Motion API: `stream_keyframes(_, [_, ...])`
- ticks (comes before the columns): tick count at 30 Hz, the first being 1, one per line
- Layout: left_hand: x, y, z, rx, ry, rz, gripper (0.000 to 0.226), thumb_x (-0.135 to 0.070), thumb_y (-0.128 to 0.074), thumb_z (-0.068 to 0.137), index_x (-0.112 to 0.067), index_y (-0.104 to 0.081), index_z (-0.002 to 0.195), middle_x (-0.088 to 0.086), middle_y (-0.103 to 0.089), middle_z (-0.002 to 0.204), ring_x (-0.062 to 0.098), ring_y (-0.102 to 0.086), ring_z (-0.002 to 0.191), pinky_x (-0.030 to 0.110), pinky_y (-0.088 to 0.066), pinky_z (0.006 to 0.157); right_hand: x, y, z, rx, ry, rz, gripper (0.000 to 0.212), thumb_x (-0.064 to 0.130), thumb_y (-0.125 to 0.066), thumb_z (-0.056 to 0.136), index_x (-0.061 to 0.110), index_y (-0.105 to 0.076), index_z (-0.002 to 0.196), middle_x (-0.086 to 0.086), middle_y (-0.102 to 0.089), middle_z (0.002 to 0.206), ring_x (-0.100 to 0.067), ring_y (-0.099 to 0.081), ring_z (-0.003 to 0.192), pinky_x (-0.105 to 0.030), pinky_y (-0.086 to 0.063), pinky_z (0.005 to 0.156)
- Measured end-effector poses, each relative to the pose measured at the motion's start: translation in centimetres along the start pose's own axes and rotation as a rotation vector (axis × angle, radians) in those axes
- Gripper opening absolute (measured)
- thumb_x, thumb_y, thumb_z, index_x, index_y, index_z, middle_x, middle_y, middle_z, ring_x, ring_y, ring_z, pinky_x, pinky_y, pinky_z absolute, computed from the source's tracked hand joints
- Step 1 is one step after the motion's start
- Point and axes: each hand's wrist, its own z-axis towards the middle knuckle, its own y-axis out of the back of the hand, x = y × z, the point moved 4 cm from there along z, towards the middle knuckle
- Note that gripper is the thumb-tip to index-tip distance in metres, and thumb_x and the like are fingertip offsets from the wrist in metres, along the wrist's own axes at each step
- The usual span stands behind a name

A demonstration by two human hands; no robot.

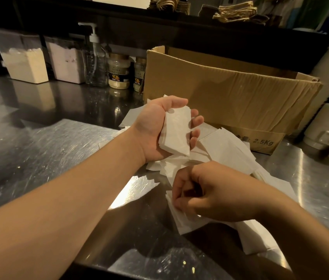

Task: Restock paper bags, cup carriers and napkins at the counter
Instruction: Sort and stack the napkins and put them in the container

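white napkins (226, 150) lie scattered on the steel worktop (44, 142) before the cardboard box (230, 93). our left hand (159, 128) grips a squared stack (176, 132), likely to keep it tidy, while our right hand (210, 193) pinches another loose napkin to add.

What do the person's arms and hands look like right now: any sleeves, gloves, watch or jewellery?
Both forearms are bare as far as the picture shows; no sleeve edge is in view. The left hand and the right hand wear no gloves. No watch, bracelet or ring shows on either wrist or on the fingers that are visible. No markings can be seen.
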Motion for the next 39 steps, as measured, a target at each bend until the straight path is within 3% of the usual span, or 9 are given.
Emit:
stream_keyframes(5, [0.0,0.0,0.0,-0.001,0.0,0.006,0.05,-0.033,-0.058,0.081,-0.012,-0.056,0.126,0.009,-0.064,0.098,0.021,-0.059,0.077,0.032,-0.048,0.074,0.2,-0.2,-0.2,0.011,0.008,-0.034,0.015,0.034,-0.074,0.088,0.042,-0.063,0.096,0.026,-0.059,0.078,0.005,-0.056,0.073,-0.017,-0.045,0.06])
stream_keyframes(9, [0.0,0.1,0.0,-0.019,-0.002,0.014,0.05,-0.033,-0.058,0.08,-0.012,-0.057,0.125,0.009,-0.065,0.097,0.021,-0.06,0.077,0.032,-0.049,0.074,0.4,-0.3,-0.5,0.042,-0.03,-0.104,0.031,0.047,-0.077,0.083,0.046,-0.057,0.106,0.021,-0.052,0.088,0.0,-0.051,0.081,-0.016,-0.037,0.061])
stream_keyframes(16, [0.1,0.2,0.1,-0.032,0.005,0.024,0.051,-0.034,-0.059,0.079,-0.013,-0.057,0.126,0.009,-0.065,0.098,0.021,-0.06,0.078,0.032,-0.049,0.074,0.7,-0.2,-0.7,0.007,0.038,-0.098,0.022,0.035,-0.069,0.09,0.048,-0.051,0.094,0.024,-0.054,0.084,0.005,-0.052,0.076,-0.016,-0.041,0.057])
stream_keyframes(21, [0.2,0.1,0.0,-0.035,0.003,0.021,0.045,-0.033,-0.057,0.084,-0.012,-0.057,0.124,0.009,-0.065,0.097,0.021,-0.059,0.078,0.032,-0.049,0.073,0.5,-0.2,-0.6,0.013,0.041,-0.161,0.018,0.032,-0.066,0.094,0.047,-0.057,0.096,0.028,-0.054,0.082,0.008,-0.053,0.081,-0.015,-0.043,0.06])
stream_keyframes(27, [0.1,0.1,-0.1,-0.037,0.008,0.017,0.042,-0.034,-0.055,0.087,-0.013,-0.057,0.123,0.009,-0.065,0.097,0.021,-0.06,0.078,0.031,-0.049,0.074,0.5,-0.1,-0.8,0.071,0.028,-0.176,0.015,0.034,-0.069,0.092,0.043,-0.062,0.103,0.019,-0.053,0.089,0.005,-0.051,0.081,-0.015,-0.041,0.063])
stream_keyframes(31, [0.1,0.1,-0.1,-0.046,0.006,0.018,0.041,-0.034,-0.055,0.088,-0.013,-0.057,0.123,0.009,-0.065,0.097,0.02,-0.06,0.078,0.031,-0.049,0.074,0.6,-0.2,-0.8,0.095,0.024,-0.164,0.021,0.027,-0.064,0.094,0.047,-0.059,0.093,0.021,-0.053,0.095,-0.001,-0.052,0.087,-0.019,-0.047,0.07])
stream_keyframes(34, [0.1,0.1,-0.1,-0.055,0.002,0.02,0.042,-0.034,-0.055,0.088,-0.013,-0.058,0.123,0.009,-0.066,0.097,0.021,-0.06,0.078,0.031,-0.049,0.074,0.6,-0.1,-1.0,0.119,0.033,-0.159,0.014,0.04,-0.07,0.09,0.044,-0.061,0.1,0.02,-0.053,0.1,0.0,-0.051,0.089,-0.019,-0.047,0.073])
stream_keyframes(36, [0.1,0.1,0.0,-0.057,0.001,0.023,0.041,-0.034,-0.055,0.089,-0.013,-0.058,0.123,0.009,-0.066,0.096,0.021,-0.06,0.077,0.031,-0.049,0.074,0.5,-0.2,-1.1,0.151,0.006,-0.153,0.027,0.048,-0.074,0.085,0.045,-0.06,0.108,0.023,-0.05,0.105,0.0,-0.049,0.094,-0.02,-0.048,0.078])
stream_keyframes(39, [0.2,0.2,0.0,-0.054,0.004,0.024,0.041,-0.034,-0.055,0.088,-0.012,-0.058,0.123,0.009,-0.066,0.096,0.021,-0.059,0.078,0.031,-0.049,0.075,0.7,-0.3,-1.1,0.165,0.004,-0.167,0.031,0.046,-0.076,0.085,0.047,-0.057,0.109,0.024,-0.048,0.111,-0.001,-0.047,0.099,-0.02,-0.046,0.081])
